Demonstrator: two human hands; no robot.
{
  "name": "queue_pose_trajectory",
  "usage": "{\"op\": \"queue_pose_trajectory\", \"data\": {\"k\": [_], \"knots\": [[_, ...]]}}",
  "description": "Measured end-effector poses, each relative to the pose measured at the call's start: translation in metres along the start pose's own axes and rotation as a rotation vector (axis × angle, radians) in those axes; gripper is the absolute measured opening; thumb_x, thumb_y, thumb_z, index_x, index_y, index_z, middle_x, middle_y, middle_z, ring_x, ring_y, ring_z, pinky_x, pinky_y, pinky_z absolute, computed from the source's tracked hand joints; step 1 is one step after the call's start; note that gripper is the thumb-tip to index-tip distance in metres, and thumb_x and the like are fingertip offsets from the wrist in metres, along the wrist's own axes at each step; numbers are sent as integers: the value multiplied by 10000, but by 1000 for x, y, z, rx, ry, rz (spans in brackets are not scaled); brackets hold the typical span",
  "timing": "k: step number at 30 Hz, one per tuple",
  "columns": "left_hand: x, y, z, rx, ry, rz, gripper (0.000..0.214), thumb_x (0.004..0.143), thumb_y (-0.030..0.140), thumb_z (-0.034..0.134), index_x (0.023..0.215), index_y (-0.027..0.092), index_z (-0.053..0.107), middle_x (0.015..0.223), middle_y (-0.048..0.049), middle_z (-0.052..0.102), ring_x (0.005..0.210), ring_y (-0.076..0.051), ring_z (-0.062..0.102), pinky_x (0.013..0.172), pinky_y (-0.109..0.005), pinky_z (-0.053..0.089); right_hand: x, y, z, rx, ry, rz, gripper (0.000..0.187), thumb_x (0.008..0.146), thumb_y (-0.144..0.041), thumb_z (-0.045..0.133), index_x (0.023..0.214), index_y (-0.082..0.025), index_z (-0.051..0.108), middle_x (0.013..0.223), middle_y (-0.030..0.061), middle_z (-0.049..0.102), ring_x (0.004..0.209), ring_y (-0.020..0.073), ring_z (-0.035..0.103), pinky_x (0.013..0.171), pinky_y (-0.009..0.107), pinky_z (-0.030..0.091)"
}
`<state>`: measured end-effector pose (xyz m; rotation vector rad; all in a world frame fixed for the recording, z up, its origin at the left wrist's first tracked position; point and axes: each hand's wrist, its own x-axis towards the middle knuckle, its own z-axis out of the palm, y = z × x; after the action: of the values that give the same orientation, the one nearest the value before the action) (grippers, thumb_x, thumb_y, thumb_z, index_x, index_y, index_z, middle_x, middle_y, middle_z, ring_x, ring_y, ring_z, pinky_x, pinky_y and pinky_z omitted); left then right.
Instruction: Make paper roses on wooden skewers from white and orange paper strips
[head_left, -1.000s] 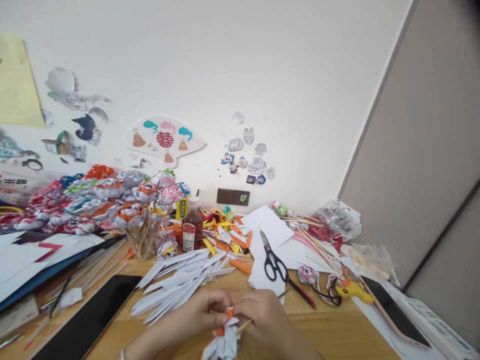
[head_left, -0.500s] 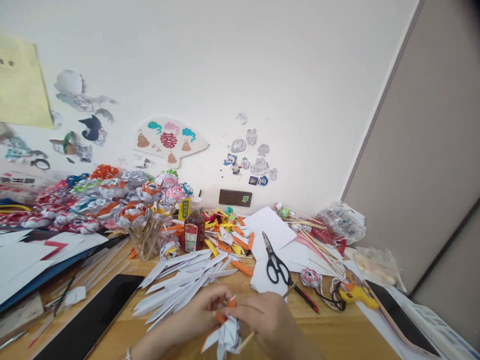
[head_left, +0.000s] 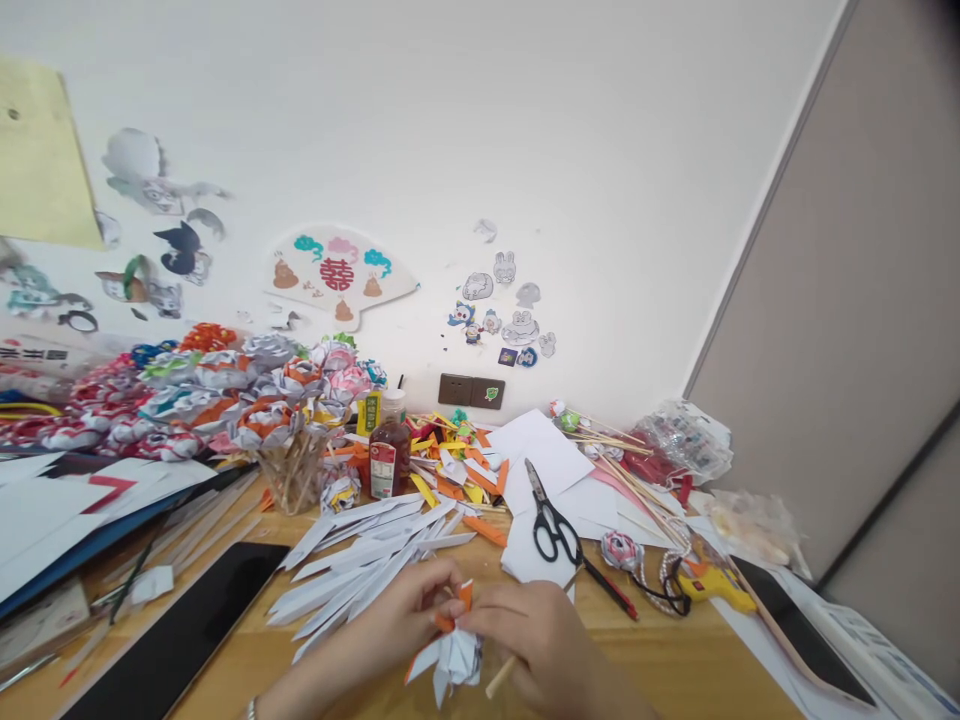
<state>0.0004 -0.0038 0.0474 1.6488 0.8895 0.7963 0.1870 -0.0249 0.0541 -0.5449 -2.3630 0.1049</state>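
Note:
At the front of the table, my left hand (head_left: 420, 615) pinches an orange and white folded paper flower (head_left: 455, 660) by its upper orange part. Closed against the flower's right side is my right hand (head_left: 536, 630), its thumb and fingertips touching the paper. A thin wooden stick (head_left: 501, 677) pokes out below the right hand's fingers. White petals of the flower hang downward, one with an orange edge. Just behind my left hand lie many folded white paper strips (head_left: 375, 560). Black-handled scissors (head_left: 553, 520) rest on white paper beyond my right hand.
A black phone (head_left: 187, 620) lies at left, and a second phone (head_left: 802, 630) at right. A yellow glue gun (head_left: 716, 588) sits beside a paper rose (head_left: 621, 549). Paper flowers on sticks stand in a cup (head_left: 291, 480), near a bottle of dark red liquid (head_left: 388, 450).
The view has shifted slightly. My fingers have moved a little on the orange part, and the flower has turned somewhat. The stick's end points more toward the lower left.

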Motion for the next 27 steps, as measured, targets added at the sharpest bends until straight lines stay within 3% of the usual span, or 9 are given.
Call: {"op": "queue_pose_trajectory", "data": {"k": [4, 11, 16, 20, 24, 27], "knots": [[1, -4, 1, -26, 12, 24, 86, 705, 226, 592, 684, 182, 521, 643, 49, 497, 615, -126, 424, 574, -232, 328, -1, 0, 2, 20, 12, 34, 322, 891, -169, 399, 1124, -189, 622, 965, 96, 703, 814, 204, 674, 662, 270, 518], [5, -10, -1, -157, 32, 8, 360, 697, 509, 669, 716, 178, 529, 606, 60, 490, 564, -115, 411, 550, -229, 328, -2, 1, 8, 51, 111, -55, 342, 881, -143, 415, 1170, -190, 591, 974, 121, 698, 818, 205, 668, 667, 280, 522], [2, -16, -4, -21, 108, 110, 233, 769, 387, 628, 690, 183, 550, 610, 50, 500, 579, -126, 433, 559, -227, 351, -4, 1, 14, 149, 222, 50, 361, 859, -141, 401, 1148, -214, 605, 917, 95, 695, 765, 193, 662, 638, 275, 521], [-3, -14, -3, 150, 202, 222, 145, 800, 288, 581, 703, 181, 603, 687, 0, 605, 653, -155, 522, 617, -234, 410, -5, 2, 21, 139, 317, -5, 382, 856, -108, 412, 1175, -217, 591, 924, 112, 691, 785, 198, 661, 636, 280, 525], [-2, -13, -4, 181, 246, 270, 145, 805, 296, 575, 731, 186, 632, 704, -21, 656, 657, -166, 572, 618, -233, 445, -5, 1, 20, 91, 339, -48, 432, 874, -110, 396, 1276, -204, 525, 856, 119, 694, 709, 197, 666, 579, 273, 533], [-2, -9, -8, 152, 280, 279, 175, 809, 334, 571, 745, 189, 646, 697, -27, 677, 638, -167, 595, 596, -229, 458, -5, -2, 11, 68, 386, -26, 474, 888, -84, 366, 1333, -215, 465, 932, 106, 713, 781, 188, 692, 642, 262, 554]]}}
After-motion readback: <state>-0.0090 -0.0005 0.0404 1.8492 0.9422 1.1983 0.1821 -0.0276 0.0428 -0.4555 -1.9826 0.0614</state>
